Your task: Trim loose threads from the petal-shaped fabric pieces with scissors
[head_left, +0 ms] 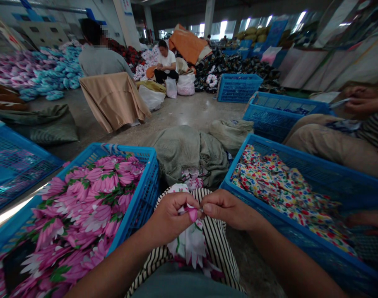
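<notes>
On the lap, a black-and-white striped cloth (220,252) lies under a white floral cloth (191,246), whose pink tip (193,214) the curled left hand (168,219) pinches at twelve o'clock. The right hand (229,211) closes against that tip, its grip unclear. Close fingertip pinches suit such thin cloth. Blue crates (126,151) (257,159) of printed fabric sit at eight and four o'clock.

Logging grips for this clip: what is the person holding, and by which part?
The left hand and right hand pinch a white floral cloth by its pink-tipped edge.
</notes>
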`<state>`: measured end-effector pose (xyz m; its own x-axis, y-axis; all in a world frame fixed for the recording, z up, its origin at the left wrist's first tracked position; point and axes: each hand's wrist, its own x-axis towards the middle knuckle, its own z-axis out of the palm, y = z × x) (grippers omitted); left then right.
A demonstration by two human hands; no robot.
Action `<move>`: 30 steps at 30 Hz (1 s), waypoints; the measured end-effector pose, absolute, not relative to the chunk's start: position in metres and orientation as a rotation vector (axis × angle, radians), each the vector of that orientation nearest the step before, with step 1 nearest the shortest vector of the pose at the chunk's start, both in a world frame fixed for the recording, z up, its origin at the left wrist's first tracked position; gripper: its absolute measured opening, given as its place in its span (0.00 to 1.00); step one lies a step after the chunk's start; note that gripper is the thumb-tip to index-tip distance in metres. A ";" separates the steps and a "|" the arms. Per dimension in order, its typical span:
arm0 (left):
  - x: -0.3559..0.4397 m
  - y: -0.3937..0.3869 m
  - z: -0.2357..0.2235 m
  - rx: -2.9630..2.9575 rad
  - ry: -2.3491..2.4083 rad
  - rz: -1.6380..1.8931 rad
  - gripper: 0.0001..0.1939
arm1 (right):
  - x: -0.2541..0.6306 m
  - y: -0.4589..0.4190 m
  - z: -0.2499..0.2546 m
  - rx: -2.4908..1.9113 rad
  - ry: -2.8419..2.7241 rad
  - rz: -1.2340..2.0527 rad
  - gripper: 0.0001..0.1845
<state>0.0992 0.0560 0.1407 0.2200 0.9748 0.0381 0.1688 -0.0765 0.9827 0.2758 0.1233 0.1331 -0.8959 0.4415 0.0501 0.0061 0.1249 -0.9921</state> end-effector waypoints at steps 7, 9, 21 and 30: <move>0.103 0.062 0.126 0.951 1.213 1.217 0.10 | 0.269 0.117 0.101 -0.608 -1.364 1.929 0.22; 0.104 0.067 0.117 0.702 1.206 1.303 0.11 | 0.264 0.109 0.091 -0.672 -1.292 1.920 0.20; 0.123 0.077 0.103 0.331 1.027 1.333 0.20 | 0.221 0.095 0.087 -0.848 -1.362 1.701 0.09; 0.117 0.072 0.098 0.477 0.901 1.264 0.09 | 0.226 0.102 0.080 -0.733 -0.935 1.999 0.11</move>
<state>0.1171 0.0723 0.0977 0.0374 0.9490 -0.3130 -0.6055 0.2707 0.7484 0.2259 0.1023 0.0805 -0.5180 0.8396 -0.1636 -0.4128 -0.4128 -0.8119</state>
